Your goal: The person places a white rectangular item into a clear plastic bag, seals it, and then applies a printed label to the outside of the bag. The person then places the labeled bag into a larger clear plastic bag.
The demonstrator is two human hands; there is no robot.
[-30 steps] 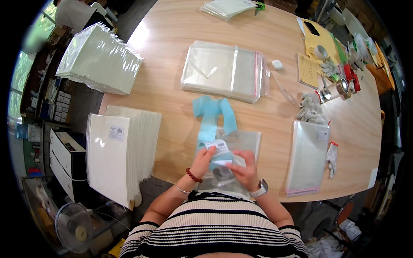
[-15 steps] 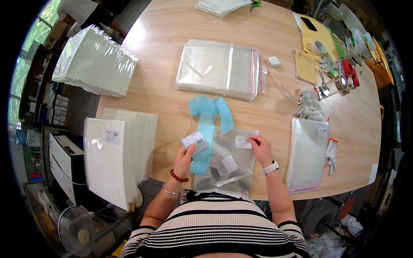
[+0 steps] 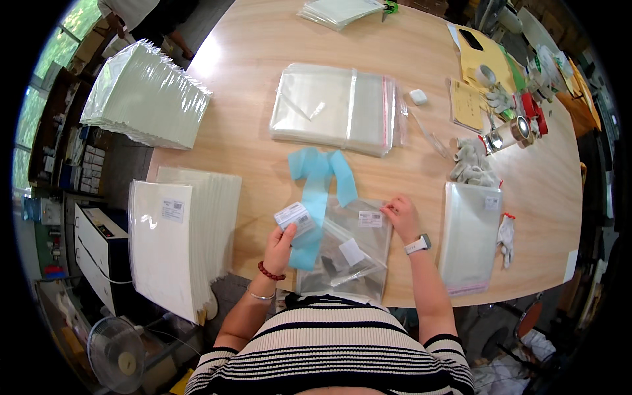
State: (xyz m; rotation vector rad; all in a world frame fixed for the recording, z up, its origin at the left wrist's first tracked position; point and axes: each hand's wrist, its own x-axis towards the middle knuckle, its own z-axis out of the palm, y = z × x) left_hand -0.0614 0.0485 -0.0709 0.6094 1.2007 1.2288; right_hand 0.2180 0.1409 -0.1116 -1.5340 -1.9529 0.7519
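Observation:
My left hand (image 3: 280, 243) grips a small bunch of white printed labels (image 3: 293, 217) between thumb and fingers. From it runs a light-blue backing strip (image 3: 317, 187), which lies looped on the table. Right of the strip, a clear plastic bag (image 3: 375, 247) lies flat near my body, with a white label (image 3: 370, 219) stuck near its upper right corner. A blank white piece (image 3: 351, 251) shows lower on the bag. My right hand (image 3: 403, 216) has its fingers pinched together at the bag's upper right edge, beside the label; the fingertips partly hide what they grip.
A banded stack of clear bags (image 3: 336, 108) lies ahead, another bag stack (image 3: 471, 237) to the right. White packed stacks stand left (image 3: 161, 243) and far left (image 3: 141, 99). Gloves (image 3: 474, 161), a glass flask (image 3: 507, 135), tape (image 3: 485, 74) and a phone (image 3: 471, 38) lie on the right.
My right hand has moved off the label to the bag's upper right edge, leaving the label uncovered. The labels in my left hand have shifted slightly. A person at the far left has moved.

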